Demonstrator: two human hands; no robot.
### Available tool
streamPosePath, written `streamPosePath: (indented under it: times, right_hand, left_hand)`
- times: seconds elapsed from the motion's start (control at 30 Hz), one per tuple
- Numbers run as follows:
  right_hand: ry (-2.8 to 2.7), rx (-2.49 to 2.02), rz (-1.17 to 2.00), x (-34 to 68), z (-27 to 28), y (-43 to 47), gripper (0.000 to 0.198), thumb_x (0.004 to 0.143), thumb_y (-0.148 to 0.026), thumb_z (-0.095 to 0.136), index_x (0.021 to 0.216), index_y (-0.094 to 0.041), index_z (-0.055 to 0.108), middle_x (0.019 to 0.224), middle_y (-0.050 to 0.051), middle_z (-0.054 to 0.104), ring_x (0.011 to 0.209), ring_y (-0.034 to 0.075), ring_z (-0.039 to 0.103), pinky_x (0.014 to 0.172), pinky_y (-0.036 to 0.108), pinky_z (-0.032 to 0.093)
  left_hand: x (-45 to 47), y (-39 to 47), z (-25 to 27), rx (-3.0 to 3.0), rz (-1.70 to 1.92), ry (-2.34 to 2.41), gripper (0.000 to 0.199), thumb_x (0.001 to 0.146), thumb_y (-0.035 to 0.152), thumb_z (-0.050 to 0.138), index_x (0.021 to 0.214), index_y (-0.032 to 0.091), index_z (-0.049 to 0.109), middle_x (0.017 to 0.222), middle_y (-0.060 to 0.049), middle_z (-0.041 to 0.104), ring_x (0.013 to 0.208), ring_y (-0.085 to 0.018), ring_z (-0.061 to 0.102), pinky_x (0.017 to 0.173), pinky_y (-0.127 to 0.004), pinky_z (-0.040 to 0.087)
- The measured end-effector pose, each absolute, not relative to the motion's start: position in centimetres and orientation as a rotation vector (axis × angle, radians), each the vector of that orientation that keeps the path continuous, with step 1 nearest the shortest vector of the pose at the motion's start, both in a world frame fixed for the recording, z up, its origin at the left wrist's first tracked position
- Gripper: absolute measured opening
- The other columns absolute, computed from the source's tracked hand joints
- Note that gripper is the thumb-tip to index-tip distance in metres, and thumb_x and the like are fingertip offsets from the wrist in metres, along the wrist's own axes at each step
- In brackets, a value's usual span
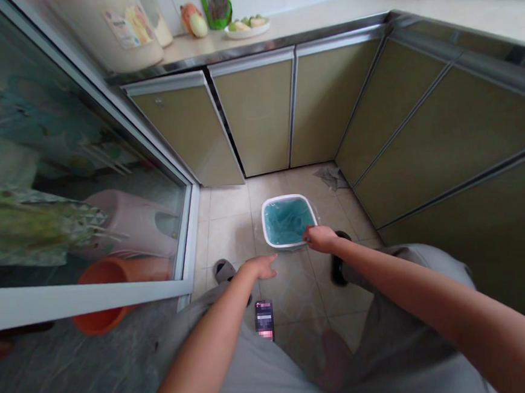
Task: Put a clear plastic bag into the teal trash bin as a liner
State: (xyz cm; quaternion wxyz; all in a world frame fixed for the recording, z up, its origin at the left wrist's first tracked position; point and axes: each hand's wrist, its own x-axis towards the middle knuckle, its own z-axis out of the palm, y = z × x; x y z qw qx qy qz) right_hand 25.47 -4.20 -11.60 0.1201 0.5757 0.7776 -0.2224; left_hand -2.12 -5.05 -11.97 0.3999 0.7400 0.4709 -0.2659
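A small trash bin with a white rim [265,226] stands on the tiled floor in front of me. A thin blue-green bag [287,219] lines it, and clear plastic hangs around the outside of the rim. My right hand [321,238] is closed at the bin's near right corner, its fingers over the rim and the bag's edge. Just short of the near left corner, my left hand [263,266] hangs above the floor, apart from the bin. Its fingers are stretched out and spread, with nothing in them.
A phone [264,320] lies on the floor between my legs. Cabinets [256,112] enclose the far and right sides; one door [189,129] stands ajar. A sliding glass door [187,226] is at left. A grey cloth [331,178] lies by the corner.
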Motion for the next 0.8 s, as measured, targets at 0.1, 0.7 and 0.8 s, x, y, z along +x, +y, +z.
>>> streamPosePath:
  times: [0.1, 0.7, 0.8]
  right_hand:
    - [2.317, 1.661, -0.671, 25.6, -8.5, -2.9, 0.024, 0.086, -0.025, 0.064, 0.104, -0.028, 0.080, 0.117, 0.009, 0.073, 0.100, 0.026, 0.070, 0.079, 0.029, 0.049]
    - [2.517, 2.352, -0.192, 26.6, 1.0, 13.3, 0.038, 0.098, -0.029, 0.047, 0.128, -0.026, 0.070, 0.130, 0.012, 0.066, 0.105, 0.027, 0.065, 0.085, 0.036, 0.052]
    - [2.532, 2.301, -0.145, 26.7, -0.6, 13.2, 0.054, 0.096, -0.030, 0.050, 0.150, -0.031, 0.056, 0.156, 0.012, 0.047, 0.121, 0.032, 0.060, 0.093, 0.043, 0.054]
  left_hand:
    - [-2.0, -5.1, -11.6, 1.919, -0.624, 1.194, 0.092, 0.085, 0.046, 0.069, 0.166, 0.027, 0.028, 0.155, -0.017, 0.051, 0.139, -0.036, 0.055, 0.110, -0.045, 0.045]
    - [-2.2, -3.7, -13.9, 1.868, -0.378, 1.435, 0.067, 0.085, 0.039, 0.068, 0.150, 0.034, 0.055, 0.140, -0.010, 0.068, 0.127, -0.033, 0.065, 0.100, -0.041, 0.050]
    - [-2.3, -2.1, -15.3, 1.747, -0.090, 1.609, 0.037, 0.090, 0.036, 0.060, 0.124, 0.029, 0.074, 0.122, -0.008, 0.076, 0.113, -0.027, 0.071, 0.091, -0.034, 0.052]
